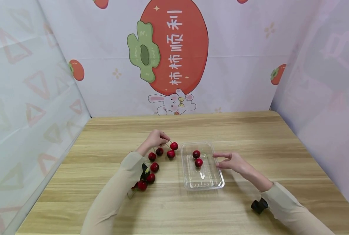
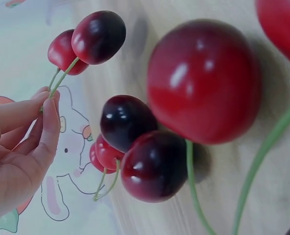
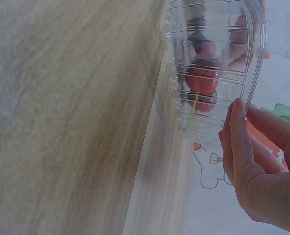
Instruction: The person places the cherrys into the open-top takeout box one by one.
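Observation:
My left hand (image 1: 156, 138) pinches the green stems of a pair of dark red cherries (image 2: 98, 38) between thumb and fingertips. In the head view this pair (image 1: 170, 154) hangs just left of a clear plastic container (image 1: 203, 184). Two more cherries (image 1: 198, 163) lie inside the container, a stem showing through its wall in the right wrist view. At the container's right side, my right hand (image 1: 234, 162) holds the rim with thumb and fingers. Beneath the left wrist and forearm are several loose cherries (image 1: 154, 167), some partly hidden by the sleeve.
Everything rests on a wood-grain table (image 1: 236, 130). A small black object (image 1: 259, 206) lies beside the right sleeve. Dark leaf-like pieces (image 1: 145, 172) sit among the cherries at left. A printed cloth (image 1: 236, 81) hangs behind the table, with pale cloths at both sides.

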`<state>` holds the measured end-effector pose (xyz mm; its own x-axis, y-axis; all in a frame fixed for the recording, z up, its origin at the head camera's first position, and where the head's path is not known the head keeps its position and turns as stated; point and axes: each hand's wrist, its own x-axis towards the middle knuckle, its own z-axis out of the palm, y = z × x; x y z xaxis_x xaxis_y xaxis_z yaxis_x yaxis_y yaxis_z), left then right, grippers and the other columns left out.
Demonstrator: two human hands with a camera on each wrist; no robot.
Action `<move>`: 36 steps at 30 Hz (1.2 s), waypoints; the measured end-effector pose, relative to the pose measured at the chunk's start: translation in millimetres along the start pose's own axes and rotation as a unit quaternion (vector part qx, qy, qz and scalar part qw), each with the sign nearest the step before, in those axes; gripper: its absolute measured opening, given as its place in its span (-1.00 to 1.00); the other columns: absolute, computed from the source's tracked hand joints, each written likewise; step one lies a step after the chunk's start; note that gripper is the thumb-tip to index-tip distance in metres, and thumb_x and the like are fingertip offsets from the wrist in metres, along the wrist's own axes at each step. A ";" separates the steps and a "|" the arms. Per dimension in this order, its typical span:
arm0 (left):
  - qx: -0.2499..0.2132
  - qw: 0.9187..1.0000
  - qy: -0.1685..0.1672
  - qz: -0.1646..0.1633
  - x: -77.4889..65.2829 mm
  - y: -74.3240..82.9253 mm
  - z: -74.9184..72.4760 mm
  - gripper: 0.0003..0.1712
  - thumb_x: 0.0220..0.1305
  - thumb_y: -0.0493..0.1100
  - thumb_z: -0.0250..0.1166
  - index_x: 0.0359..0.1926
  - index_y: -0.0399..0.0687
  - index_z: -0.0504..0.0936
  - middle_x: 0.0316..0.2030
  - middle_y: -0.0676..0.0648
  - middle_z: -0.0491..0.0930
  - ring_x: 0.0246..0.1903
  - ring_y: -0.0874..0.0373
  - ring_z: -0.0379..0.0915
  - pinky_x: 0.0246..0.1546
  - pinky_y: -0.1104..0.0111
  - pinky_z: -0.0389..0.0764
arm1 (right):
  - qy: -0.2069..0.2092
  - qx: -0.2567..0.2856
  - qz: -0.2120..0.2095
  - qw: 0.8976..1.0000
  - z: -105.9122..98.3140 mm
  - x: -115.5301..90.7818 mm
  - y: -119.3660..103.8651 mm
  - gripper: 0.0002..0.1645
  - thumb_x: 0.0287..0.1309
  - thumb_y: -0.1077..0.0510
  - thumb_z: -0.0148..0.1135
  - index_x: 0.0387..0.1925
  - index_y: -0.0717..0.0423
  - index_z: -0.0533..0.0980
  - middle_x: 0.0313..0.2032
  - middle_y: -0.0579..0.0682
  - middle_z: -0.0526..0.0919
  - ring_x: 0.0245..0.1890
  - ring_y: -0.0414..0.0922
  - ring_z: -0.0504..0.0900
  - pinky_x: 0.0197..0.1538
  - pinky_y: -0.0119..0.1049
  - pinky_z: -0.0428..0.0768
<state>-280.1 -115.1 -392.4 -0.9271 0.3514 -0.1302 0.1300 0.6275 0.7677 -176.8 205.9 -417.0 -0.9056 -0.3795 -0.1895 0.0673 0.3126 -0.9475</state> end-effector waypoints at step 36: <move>-0.106 0.991 0.035 -0.076 -18.7 25.5 -9.1 -0.79 0.08 -0.37 0.21 -0.23 -0.40 0.60 -0.27 -0.29 0.59 -0.62 0.28 0.45 -0.53 0.46 0.53 | -0.004 0.004 -0.008 1.000 0.1 3.2 2.0 -0.39 0.01 0.29 0.20 0.10 0.46 0.26 -0.16 0.39 0.52 -0.22 0.11 0.59 -0.14 -0.25 0.55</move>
<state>-262.6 -112.0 -364.6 -0.9533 0.2105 -0.2164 -0.0828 0.5072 0.8579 -179.5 205.2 -419.5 -0.9032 -0.3916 -0.1758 0.0559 0.2987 -0.9527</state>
